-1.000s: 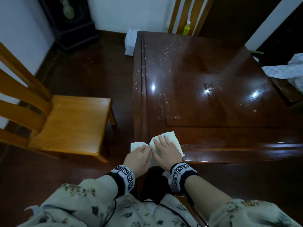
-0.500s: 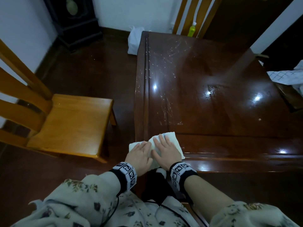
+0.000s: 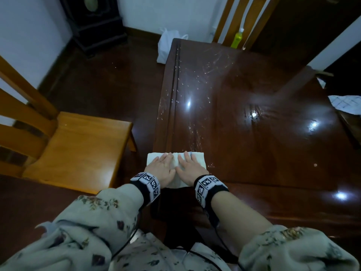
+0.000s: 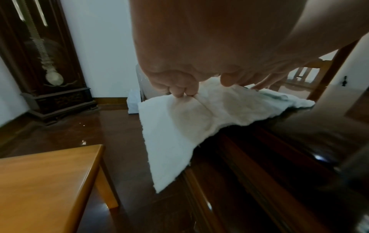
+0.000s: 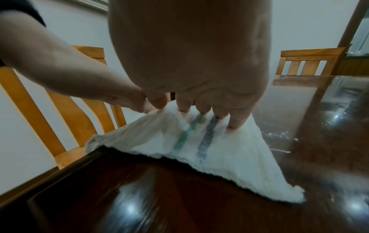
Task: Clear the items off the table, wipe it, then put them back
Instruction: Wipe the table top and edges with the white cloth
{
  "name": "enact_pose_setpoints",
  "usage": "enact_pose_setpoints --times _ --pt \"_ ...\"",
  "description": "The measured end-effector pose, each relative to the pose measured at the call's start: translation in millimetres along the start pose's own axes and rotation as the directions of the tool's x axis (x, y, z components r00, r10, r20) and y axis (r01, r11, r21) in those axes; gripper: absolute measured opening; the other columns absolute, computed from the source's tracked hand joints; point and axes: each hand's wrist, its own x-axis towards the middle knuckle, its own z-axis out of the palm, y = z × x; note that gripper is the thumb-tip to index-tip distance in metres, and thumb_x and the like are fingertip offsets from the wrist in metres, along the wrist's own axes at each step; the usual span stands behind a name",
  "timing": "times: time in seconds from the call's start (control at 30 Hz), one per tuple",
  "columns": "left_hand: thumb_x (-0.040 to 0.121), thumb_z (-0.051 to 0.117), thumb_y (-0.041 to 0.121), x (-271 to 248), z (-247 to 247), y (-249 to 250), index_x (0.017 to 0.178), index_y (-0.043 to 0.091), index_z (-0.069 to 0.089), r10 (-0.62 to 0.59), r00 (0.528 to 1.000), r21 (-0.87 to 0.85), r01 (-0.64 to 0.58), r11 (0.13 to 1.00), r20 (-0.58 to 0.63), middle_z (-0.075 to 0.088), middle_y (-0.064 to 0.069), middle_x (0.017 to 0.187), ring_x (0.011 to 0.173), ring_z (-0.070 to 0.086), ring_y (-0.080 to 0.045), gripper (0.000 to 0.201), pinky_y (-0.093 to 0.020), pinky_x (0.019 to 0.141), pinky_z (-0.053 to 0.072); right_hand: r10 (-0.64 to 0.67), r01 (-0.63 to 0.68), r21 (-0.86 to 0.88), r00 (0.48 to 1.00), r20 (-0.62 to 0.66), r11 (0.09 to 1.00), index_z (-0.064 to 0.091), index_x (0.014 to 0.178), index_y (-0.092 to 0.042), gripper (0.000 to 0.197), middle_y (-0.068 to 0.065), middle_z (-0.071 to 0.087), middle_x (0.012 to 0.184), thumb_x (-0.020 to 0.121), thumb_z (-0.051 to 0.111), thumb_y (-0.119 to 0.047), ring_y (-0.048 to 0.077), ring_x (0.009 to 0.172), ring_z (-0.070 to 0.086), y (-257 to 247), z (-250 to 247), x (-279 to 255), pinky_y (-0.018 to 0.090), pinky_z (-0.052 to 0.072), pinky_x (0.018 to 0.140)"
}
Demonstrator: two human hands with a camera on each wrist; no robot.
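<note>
To the left of the dark wooden table (image 3: pixel 263 145) stands a light wooden chair (image 3: pixel 78 151) on the dark floor, its seat facing the table's left edge. Behind this chair, further from the table, a dark pendulum clock (image 4: pixel 40 63) stands against the white wall. A white plastic bag (image 3: pixel 166 45) sits on the floor just beside the far left corner of the table.

On the near left corner of the table lies a white cloth (image 3: pixel 197 159) with a green and a grey stripe; its left part hangs over the table's left edge. The left hand (image 3: pixel 162 169) lies flat on the left part of the cloth, fingers stretched forward and pressing it down, not gripping anything. The right hand (image 3: pixel 190 169) lies just beside it, thumbs almost touching, also flat with the fingers (image 5: pixel 235 119) spread and pressing the cloth against the table top. Both wrists wear black bands with square markers.

The table surface is glossy and shows wet streaks and small drops along its left side. Behind the far edge of the table a second wooden chair (image 3: pixel 234 20) stands, with a yellow-green bottle (image 3: pixel 237 39) in front of its back. Beyond the right edge of the table lies a white checked cloth (image 3: pixel 345 103).
</note>
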Motion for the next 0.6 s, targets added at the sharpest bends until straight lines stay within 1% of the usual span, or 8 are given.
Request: enact_pose_setpoints --times 0.13,0.27,0.33,0.37,0.43,0.5,0.57,0.6 --pt "0.101 0.024 0.032 22 -12 1 0.152 0.009 0.012 -0.045 0.999 -0.018 0.044 0.999 -0.005 0.013 -0.003 0.16 0.147 0.012 -0.014 0.057 -0.029 0.12 0.005 -0.007 0.007 0.006 1.0 0.011 1.0 0.005 0.154 -0.023 0.057 0.0 -0.01 0.161 0.101 0.024 -0.034 0.023 0.148 -0.012 5 -20 17 0.042 0.007 0.119" --pt "0.101 0.025 0.033 35 -21 1 0.153 0.01 0.01 -0.066 0.998 -0.063 0.065 0.996 -0.015 0.011 -0.003 0.161 0.147 0.013 -0.013 0.058 -0.028 0.119 0.007 -0.039 0.043 -0.082 0.998 0.047 0.996 0.015 0.152 -0.019 0.054 0.006 -0.009 0.161 0.101 0.02 -0.036 0.029 0.147 -0.014 13 -26 42 0.045 0.005 0.12" --pt "0.101 0.027 0.033 36 -20 -1 0.153 0.011 0.008 -0.072 0.997 -0.087 0.071 0.994 -0.006 0.011 -0.003 0.161 0.147 0.014 -0.014 0.059 -0.029 0.119 0.009 -0.027 0.028 -0.028 0.999 0.039 0.999 0.011 0.153 -0.02 0.055 0.005 -0.009 0.161 0.101 0.022 -0.034 0.028 0.147 -0.014 15 -27 44 0.044 0.007 0.12" --pt "0.1 0.028 0.033 37 -17 -3 0.153 0.013 0.008 -0.075 0.997 -0.102 0.075 0.992 -0.004 0.011 -0.003 0.161 0.146 0.015 -0.015 0.06 -0.03 0.119 0.011 -0.031 0.031 -0.012 0.999 0.009 0.999 0.009 0.153 -0.02 0.057 0.005 -0.007 0.161 0.101 0.024 -0.034 0.027 0.147 -0.012 15 -26 43 0.044 0.008 0.12" --pt "0.098 0.031 0.032 34 -12 -4 0.152 0.016 0.007 -0.09 0.996 -0.151 0.088 0.985 -0.004 0.013 -0.005 0.16 0.144 0.024 -0.02 0.062 -0.036 0.117 0.022 -0.059 0.058 -0.017 0.997 -0.057 0.998 0.008 0.154 -0.019 0.059 0.005 -0.003 0.161 0.1 0.027 -0.035 0.028 0.148 -0.008 13 -24 38 0.043 0.01 0.12" --pt "0.097 0.032 0.031 28 -10 0 0.151 0.019 0.007 -0.101 0.995 -0.206 0.098 0.974 -0.004 0.016 -0.007 0.158 0.139 0.032 -0.024 0.061 -0.041 0.111 0.032 -0.057 0.056 -0.024 0.996 -0.064 0.998 0.008 0.153 -0.018 0.059 0.006 -0.003 0.161 0.099 0.025 -0.036 0.028 0.147 -0.008 15 -15 39 0.043 0.012 0.12" --pt "0.098 0.032 0.031 18 -6 5 0.151 0.02 0.006 -0.102 0.995 -0.222 0.103 0.97 0.014 0.015 -0.009 0.158 0.137 0.035 -0.026 0.06 -0.041 0.109 0.034 -0.038 0.036 -0.031 0.997 -0.074 0.999 0.013 0.152 -0.017 0.058 0.006 -0.001 0.161 0.098 0.019 -0.038 0.028 0.147 -0.009 18 -6 34 0.043 0.013 0.12" --pt "0.099 0.032 0.031 11 -4 8 0.152 0.019 0.004 -0.103 0.994 -0.203 0.107 0.973 0.03 0.013 -0.009 0.158 0.14 0.031 -0.026 0.061 -0.04 0.11 0.031 -0.047 0.042 -0.05 0.993 -0.105 0.998 0.016 0.152 -0.017 0.058 0.006 0.001 0.162 0.098 0.018 -0.039 0.028 0.147 -0.007 21 -1 33 0.043 0.012 0.12"
